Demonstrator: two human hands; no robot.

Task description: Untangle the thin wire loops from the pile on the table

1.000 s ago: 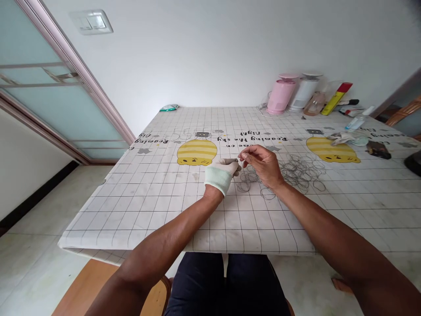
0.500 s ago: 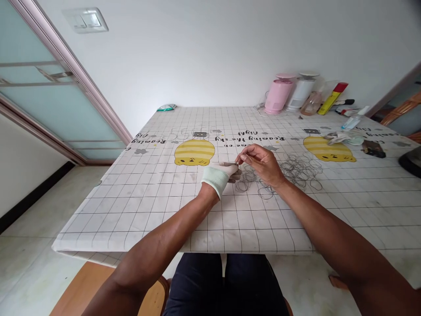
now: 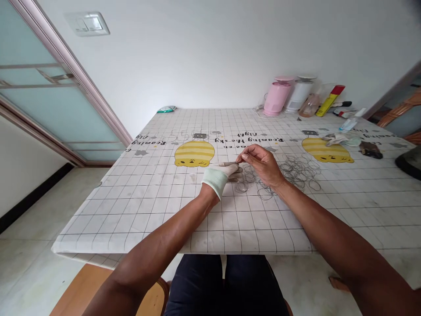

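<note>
My left hand [image 3: 226, 170] wears a pale glove with a light green cuff. Its thumb and forefinger are pinched together on the end of a thin wire. Just to the right, the bare fingertips of my right hand [image 3: 261, 163] close on the same wire, almost touching the glove. Most of this wire is hidden by the fingers. A loose tangle of thin grey wire loops [image 3: 296, 171] lies on the table beside and beneath my right hand. Farther back on the left, several bent wire pieces [image 3: 179, 135] lie in a row.
A checked tablecloth [image 3: 158, 202] with yellow bear prints covers the table. Along the wall stand a pink cylinder [image 3: 276, 98], a white one [image 3: 296, 96] and a red-and-yellow can [image 3: 330, 101]. A crumpled glove [image 3: 342, 138] and a dark object [image 3: 371, 150] lie at right; a green packet [image 3: 166, 109] at back left.
Both hands stay nearly in place, still pinching close together. The right fingers have drawn slightly more closed, and the view has shifted a little.
</note>
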